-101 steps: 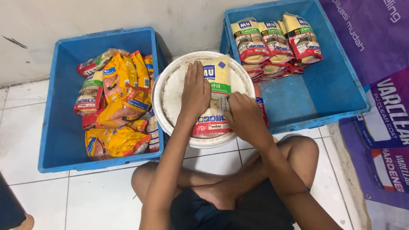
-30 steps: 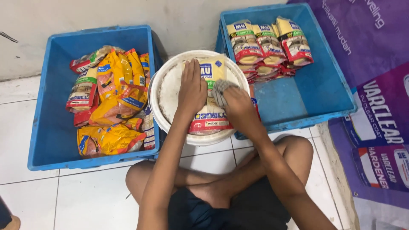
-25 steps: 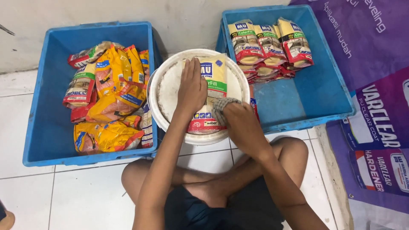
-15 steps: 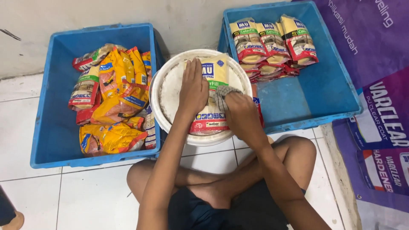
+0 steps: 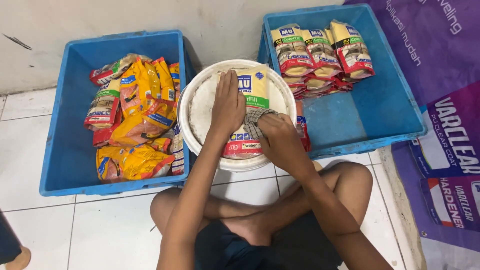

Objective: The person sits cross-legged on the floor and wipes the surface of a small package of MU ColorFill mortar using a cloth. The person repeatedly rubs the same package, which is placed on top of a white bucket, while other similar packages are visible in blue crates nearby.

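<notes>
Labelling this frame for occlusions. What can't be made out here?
All head view:
- Middle of the pouch on the white bucket lid: covered by the left hand and right hand.
- Checked cloth: mostly hidden under the right hand; its full shape unclear.
- Lower pouches in the left crate and right crate: buried under the top ones.
- Purple banner: cut off by the right edge.
- Dark object, bottom-left: cut off, cannot tell what.

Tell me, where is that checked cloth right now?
In the head view, the checked cloth is bunched under the right hand, pressed on the yellow and red packet lying on the round white lid, between the two blue crates.
</notes>
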